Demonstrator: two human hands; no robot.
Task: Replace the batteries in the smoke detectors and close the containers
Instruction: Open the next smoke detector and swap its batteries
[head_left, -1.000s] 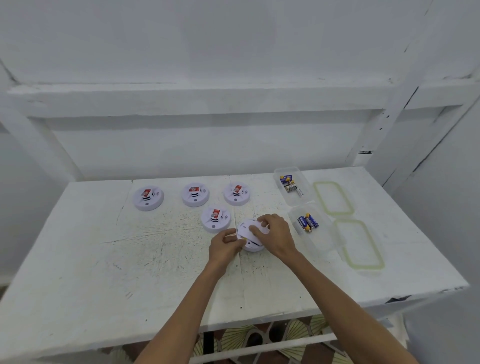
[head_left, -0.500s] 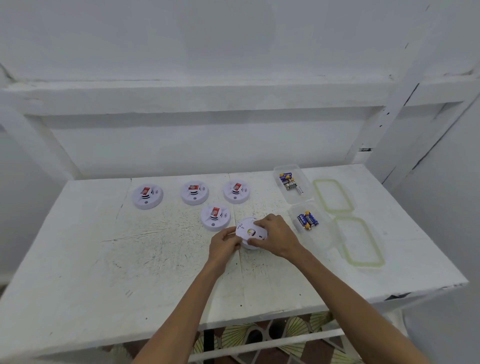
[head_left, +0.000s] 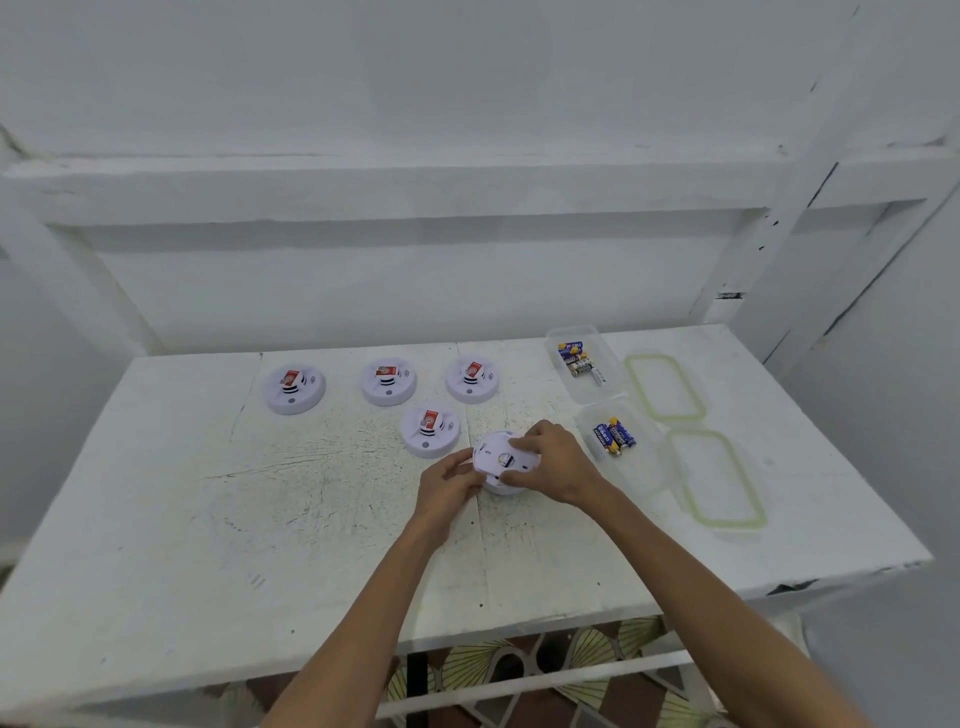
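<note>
A white round smoke detector (head_left: 497, 460) lies back side up near the middle of the white table (head_left: 208, 519). My left hand (head_left: 451, 480) grips its left edge and my right hand (head_left: 556, 462) grips its right and top edge. Several other detectors with red labels sit face up: one close by (head_left: 430, 430) and three in a back row (head_left: 294, 387), (head_left: 389, 381), (head_left: 471, 378). Two open clear containers hold batteries, the near one (head_left: 621, 441) and the far one (head_left: 582, 361).
Two clear lids with green seals lie to the right of the containers, the far lid (head_left: 665, 387) and the near lid (head_left: 717, 478). A white wall and shelf frame rise behind the table. A patterned floor shows below the table's front edge.
The detector between my hands has turned, so more of its flat back with a round centre mark now shows. Both hands stayed on it and shifted slightly around its rim.
</note>
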